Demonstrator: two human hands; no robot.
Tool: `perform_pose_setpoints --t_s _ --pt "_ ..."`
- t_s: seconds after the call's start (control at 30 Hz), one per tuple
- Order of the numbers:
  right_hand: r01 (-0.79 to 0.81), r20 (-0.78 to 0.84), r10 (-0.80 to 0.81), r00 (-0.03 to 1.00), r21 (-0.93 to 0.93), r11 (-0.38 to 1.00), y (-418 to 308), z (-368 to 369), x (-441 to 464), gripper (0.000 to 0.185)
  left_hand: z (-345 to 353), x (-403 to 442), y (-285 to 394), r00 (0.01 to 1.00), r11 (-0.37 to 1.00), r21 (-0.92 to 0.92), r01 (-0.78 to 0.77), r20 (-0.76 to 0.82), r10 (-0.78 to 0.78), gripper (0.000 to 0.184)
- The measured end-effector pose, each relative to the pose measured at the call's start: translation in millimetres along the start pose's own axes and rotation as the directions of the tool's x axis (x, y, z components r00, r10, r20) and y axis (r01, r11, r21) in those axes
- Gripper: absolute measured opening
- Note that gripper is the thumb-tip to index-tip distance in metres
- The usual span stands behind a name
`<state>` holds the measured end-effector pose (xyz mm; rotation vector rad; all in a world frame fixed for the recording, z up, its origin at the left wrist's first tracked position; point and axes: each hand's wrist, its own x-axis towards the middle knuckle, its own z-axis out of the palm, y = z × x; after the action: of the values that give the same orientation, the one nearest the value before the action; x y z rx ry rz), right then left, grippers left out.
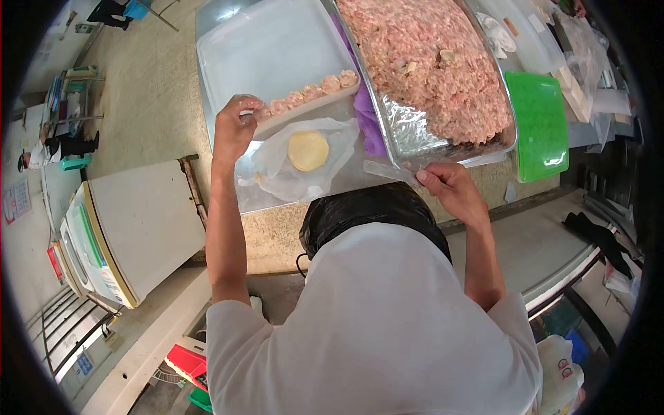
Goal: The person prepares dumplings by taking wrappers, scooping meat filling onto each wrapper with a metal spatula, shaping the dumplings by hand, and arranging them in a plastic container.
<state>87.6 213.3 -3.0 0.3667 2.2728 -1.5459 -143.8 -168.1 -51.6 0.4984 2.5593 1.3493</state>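
My left hand (237, 126) is at the near left end of a white tray (277, 48), its fingers closed on a small meat dumpling (261, 112). Several more dumplings (311, 92) stand in a row along the tray's near edge. My right hand (451, 188) grips a flat, pale spatula (389, 171) by its end, thumb on top, at the near corner of a metal pan. Minced meat (429, 69) fills most of that pan (408, 142). Between my hands, a stack of round yellow dough wrappers (308, 151) lies on a clear plastic sheet (271, 162).
A purple cloth (371, 117) lies between tray and pan. To the right are a green plastic lid (538, 124), a white cloth (495, 34) and clear plastic boxes. A white chest freezer (149, 221) stands at left; another person (62, 146) is farther off.
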Motion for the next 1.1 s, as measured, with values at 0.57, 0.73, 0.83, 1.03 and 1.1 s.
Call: perform_pose_setpoints --t_s 0.57,0.73,0.83,1.03,1.1 --pt "0.106 -0.043 -0.101 0.994 0.112 0.988 -1 12 -3 0.024 102 -64 39 0.996 0.930 0.367 -0.011 0.081 -0.021 0.018" --pt "-0.095 0.122 0.082 0.989 0.098 0.991 -18 15 -8 0.019 111 -63 17 0.997 0.974 0.214 0.072 0.008 -0.075 0.030" --pt "0.020 0.133 -0.020 0.991 -0.003 1.000 -11 28 -2 0.021 116 -67 39 0.997 0.899 0.429 0.082 -0.038 -0.073 0.030" --pt "0.087 0.159 -0.083 0.984 -0.023 0.996 -13 47 4 0.020 106 -62 15 0.995 0.982 0.165 0.095 -0.001 -0.096 0.024" --pt "0.002 0.176 -0.006 0.984 0.021 1.000 -13 55 12 0.020 96 -63 3 0.983 0.984 0.072 0.161 0.074 -0.166 0.025"
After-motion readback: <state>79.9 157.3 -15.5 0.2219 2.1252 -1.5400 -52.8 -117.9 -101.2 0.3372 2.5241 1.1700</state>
